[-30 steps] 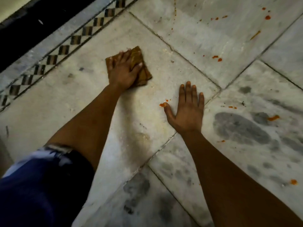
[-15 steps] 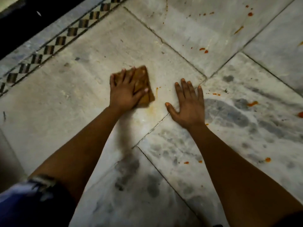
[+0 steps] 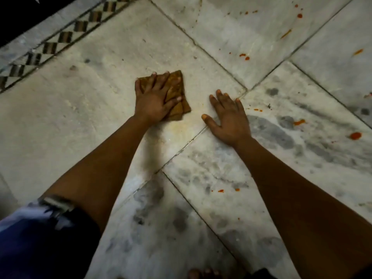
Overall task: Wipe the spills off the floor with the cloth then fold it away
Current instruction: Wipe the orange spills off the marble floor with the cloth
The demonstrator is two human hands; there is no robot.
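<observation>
Left grip [image 3: 155,99], fingers flat, presses your cloth [image 3: 177,91]; right grip [image 3: 229,117] splayed open on floor [image 3: 80,117]; nearest spot now wiped, spills [image 3: 355,135] remain.

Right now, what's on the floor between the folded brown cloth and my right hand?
Only bare pale marble floor, shown by the head view.

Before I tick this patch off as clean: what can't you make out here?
Head view:
Under the cloth and the left hand pressing it: the floor is covered, so any spill beneath is unseen.
Under the right hand: floor covered by the palm.
At the right edge: an orange mark cut off by the frame.
The top left corner: too dark to read.
</observation>
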